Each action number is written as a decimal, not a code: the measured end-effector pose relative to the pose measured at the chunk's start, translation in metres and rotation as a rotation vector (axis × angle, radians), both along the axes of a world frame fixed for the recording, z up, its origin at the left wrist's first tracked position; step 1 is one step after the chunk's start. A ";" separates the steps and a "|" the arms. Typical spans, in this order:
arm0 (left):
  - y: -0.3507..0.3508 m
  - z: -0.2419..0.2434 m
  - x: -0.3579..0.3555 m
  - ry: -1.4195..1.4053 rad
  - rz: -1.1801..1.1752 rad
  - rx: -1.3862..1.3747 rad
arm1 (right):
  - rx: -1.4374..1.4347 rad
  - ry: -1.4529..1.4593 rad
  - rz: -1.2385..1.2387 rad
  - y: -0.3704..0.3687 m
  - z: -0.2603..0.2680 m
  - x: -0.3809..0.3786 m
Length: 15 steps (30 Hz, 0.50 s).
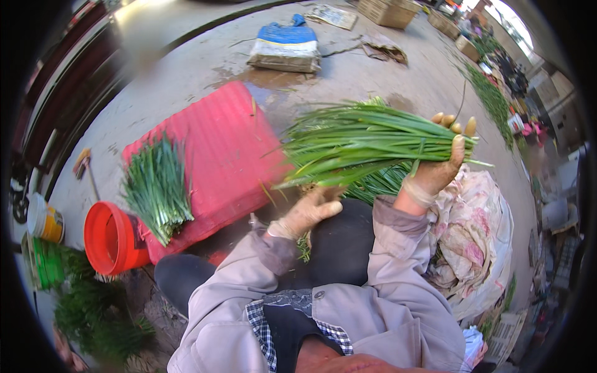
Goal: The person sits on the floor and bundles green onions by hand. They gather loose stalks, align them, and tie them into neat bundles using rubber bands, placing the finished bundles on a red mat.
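Note:
My right hand (pixel 436 170), in a thin pale glove, holds a large bunch of long green leafy stalks (pixel 368 142), possibly garlic chives, by its stem end. The leaf tips point left. Just below the leaf tips is my left hand (pixel 308 212), also gloved, thumb and fingers apart; its fingertips are partly blurred, and I see nothing held in it. More green stalks (pixel 380 184) lie beneath the held bunch, near my knee. On the left, a second bunch (pixel 158 186) rests on a pink-red covered low block (pixel 224 140).
A red bucket (pixel 105 240) stands left of the block, with a white and yellow bucket (pixel 45 219) beyond. Dark greenery (pixel 98 307) lies at lower left. A whitish sack (pixel 475 238) sits at my right. A blue and white sack (pixel 285 49) and a cardboard box (pixel 387 11) are ahead.

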State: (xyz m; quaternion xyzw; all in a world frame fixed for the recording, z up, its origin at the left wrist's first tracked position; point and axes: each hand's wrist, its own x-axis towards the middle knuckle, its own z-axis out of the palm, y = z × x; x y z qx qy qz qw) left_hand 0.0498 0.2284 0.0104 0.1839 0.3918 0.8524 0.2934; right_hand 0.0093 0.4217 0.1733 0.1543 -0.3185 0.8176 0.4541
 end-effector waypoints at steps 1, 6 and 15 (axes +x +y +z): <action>0.002 0.016 0.013 0.033 -0.028 0.182 | 0.017 -0.025 0.084 -0.018 -0.004 0.007; -0.034 0.056 0.031 -0.210 0.097 0.702 | 0.185 -0.091 0.263 -0.093 -0.033 0.051; -0.168 0.021 -0.006 -0.384 0.838 0.733 | 0.297 -0.358 1.040 -0.146 -0.096 0.069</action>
